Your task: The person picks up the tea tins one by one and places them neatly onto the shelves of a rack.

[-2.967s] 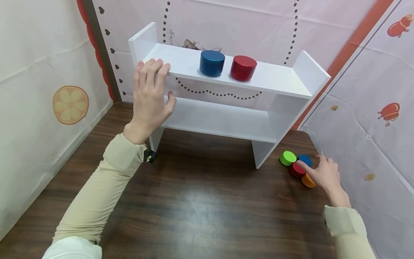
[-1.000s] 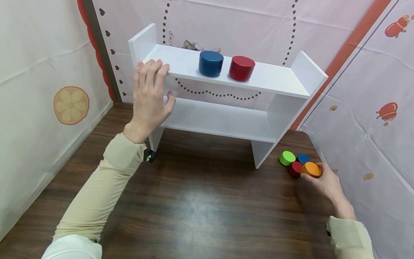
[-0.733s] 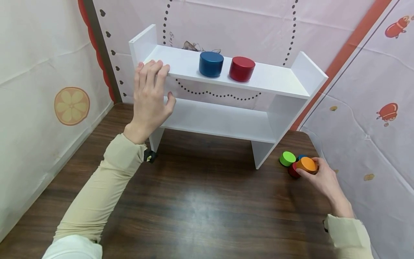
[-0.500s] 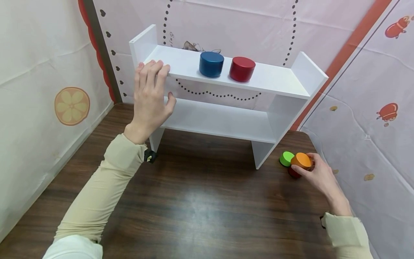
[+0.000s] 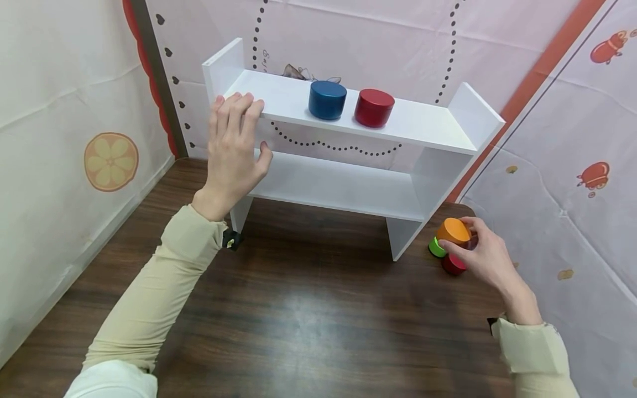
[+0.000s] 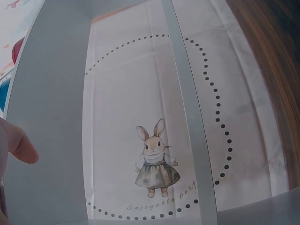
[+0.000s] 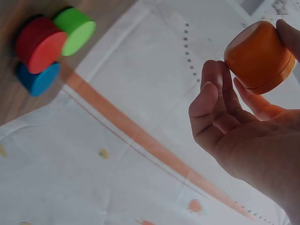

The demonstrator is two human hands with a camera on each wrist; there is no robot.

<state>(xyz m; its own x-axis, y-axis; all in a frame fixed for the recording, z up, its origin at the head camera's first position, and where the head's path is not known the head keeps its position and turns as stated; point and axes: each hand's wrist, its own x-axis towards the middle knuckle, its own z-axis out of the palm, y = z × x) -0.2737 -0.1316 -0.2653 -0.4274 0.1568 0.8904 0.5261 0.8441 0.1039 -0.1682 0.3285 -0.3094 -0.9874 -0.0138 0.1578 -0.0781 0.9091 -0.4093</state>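
My right hand pinches an orange round tin between thumb and fingers, raised above the table at the right. In the right wrist view, a seam rings the orange tin near one end. Below it in the head view are a green tin and a red tin; a blue tin shows beside them in the right wrist view. My left hand rests its fingers on the front edge of the white shelf's top board, at the left end, thumb held apart.
On the top board stand a larger blue tin and a larger red tin. A middle board runs below. The shelf stands on a dark wood table, with printed cloth walls at the back and sides.
My right hand, first reaching over the small tins with nothing in it, has taken the orange tin, lifted it and moved it left and away from me. My left hand stays put.
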